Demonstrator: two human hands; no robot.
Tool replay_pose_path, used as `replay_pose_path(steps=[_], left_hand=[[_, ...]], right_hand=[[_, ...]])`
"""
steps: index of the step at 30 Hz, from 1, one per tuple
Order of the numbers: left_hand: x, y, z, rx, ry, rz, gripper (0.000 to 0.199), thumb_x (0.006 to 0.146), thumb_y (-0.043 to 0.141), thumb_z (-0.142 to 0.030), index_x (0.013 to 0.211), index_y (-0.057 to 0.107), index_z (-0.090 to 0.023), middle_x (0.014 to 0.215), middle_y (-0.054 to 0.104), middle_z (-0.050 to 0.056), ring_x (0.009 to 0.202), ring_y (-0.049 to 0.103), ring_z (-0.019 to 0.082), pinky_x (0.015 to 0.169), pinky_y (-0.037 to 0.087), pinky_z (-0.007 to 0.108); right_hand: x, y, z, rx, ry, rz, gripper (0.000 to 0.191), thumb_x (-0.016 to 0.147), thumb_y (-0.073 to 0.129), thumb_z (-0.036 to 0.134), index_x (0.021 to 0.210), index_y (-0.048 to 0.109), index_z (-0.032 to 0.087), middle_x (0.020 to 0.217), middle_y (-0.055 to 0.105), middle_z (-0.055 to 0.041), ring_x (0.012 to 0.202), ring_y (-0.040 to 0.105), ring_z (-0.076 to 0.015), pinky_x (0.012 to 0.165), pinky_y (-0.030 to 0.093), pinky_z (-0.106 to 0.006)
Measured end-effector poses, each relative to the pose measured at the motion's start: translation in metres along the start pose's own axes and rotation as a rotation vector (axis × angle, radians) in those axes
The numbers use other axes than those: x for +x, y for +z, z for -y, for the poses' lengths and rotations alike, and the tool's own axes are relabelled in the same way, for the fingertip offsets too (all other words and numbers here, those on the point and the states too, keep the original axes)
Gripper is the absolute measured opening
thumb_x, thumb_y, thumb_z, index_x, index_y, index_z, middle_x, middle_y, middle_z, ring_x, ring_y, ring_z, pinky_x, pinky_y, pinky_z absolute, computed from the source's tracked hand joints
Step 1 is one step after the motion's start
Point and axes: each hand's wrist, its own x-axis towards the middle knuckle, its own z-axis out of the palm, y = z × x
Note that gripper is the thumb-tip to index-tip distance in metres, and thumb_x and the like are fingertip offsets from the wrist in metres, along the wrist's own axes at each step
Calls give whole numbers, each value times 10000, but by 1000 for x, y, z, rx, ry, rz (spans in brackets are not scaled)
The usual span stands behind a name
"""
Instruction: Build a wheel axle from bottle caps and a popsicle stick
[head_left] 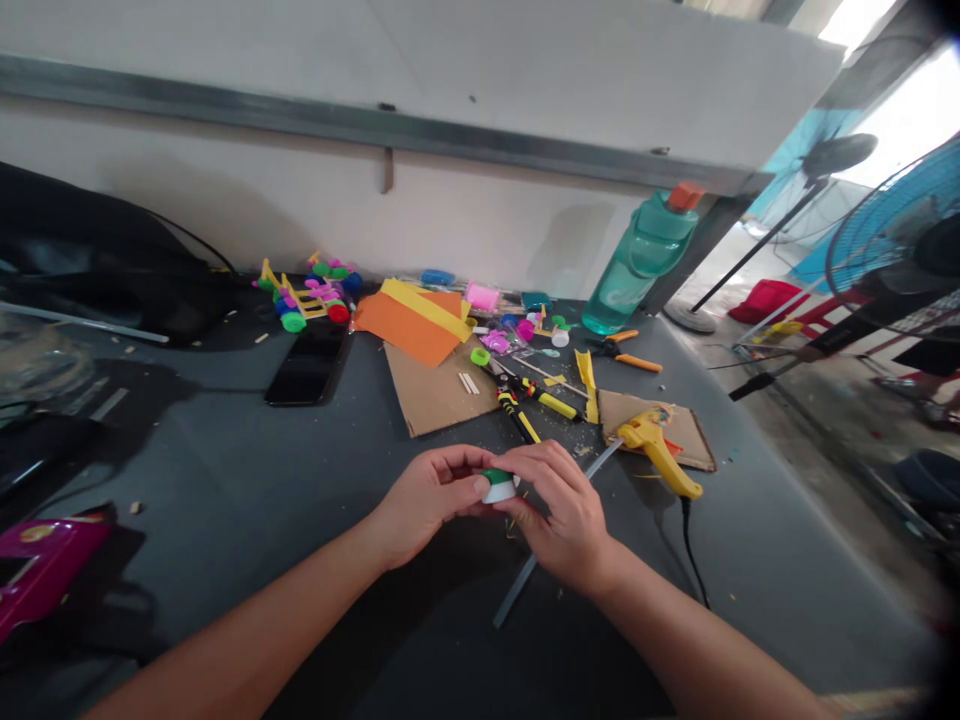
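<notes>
My left hand (427, 500) and my right hand (562, 505) meet at the front middle of the table. Between their fingertips is a pair of small round plastic bottle caps (499, 491), green on top and white below, gripped from both sides. The fingers cover part of them. Just right of my right hand, a yellow glue gun (651, 446) lies on a piece of cardboard (696, 440). A long translucent glue stick (514, 592) extends from its back, passing under my right hand. Pliers with black and yellow handles (519, 416) lie beyond my fingers.
Orange paper (416, 332) overlaps a cardboard sheet (420, 400). A phone (306, 366) lies to the left, near colourful small toy pieces (315, 295). Orange-handled pliers (637, 363) lie by a teal water bottle (634, 265). The glue gun's black cord (690, 550) runs forward.
</notes>
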Motion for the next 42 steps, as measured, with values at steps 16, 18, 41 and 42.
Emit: replay_pose_path(steps=[16, 18, 41, 42], left_hand=[[5, -7, 6, 30, -43, 73, 306, 778, 703, -355, 965, 681, -115, 852, 669, 79, 749, 633, 158, 698, 557, 308], [5, -7, 5, 16, -79, 60, 263, 792, 689, -327, 920, 684, -98, 800, 674, 77, 698, 640, 147, 687, 556, 294], [4, -9, 1, -71, -82, 101, 360, 771, 718, -342, 1029, 671, -96, 890, 694, 108, 756, 661, 159, 705, 568, 291], [4, -9, 1, -76, -71, 84, 372, 765, 723, -347, 1038, 664, -101, 901, 692, 108, 764, 657, 161, 708, 569, 300]], right_hand=[[-1, 6, -7, -95, 22, 49, 368, 878, 546, 143, 1239, 534, 210, 1044, 654, -95, 956, 597, -218, 852, 483, -415], [-1, 6, -7, -83, 38, 43, 403, 862, 561, 136, 1255, 516, 211, 1058, 654, -91, 971, 593, -216, 861, 485, -408], [4, 4, -5, -37, 123, 8, 236, 829, 602, 201, 1064, 592, 213, 963, 655, -71, 917, 602, -210, 806, 513, -383], [3, 4, -6, -44, 120, 8, 241, 823, 603, 190, 1063, 586, 209, 962, 655, -71, 910, 600, -209, 806, 510, -384]])
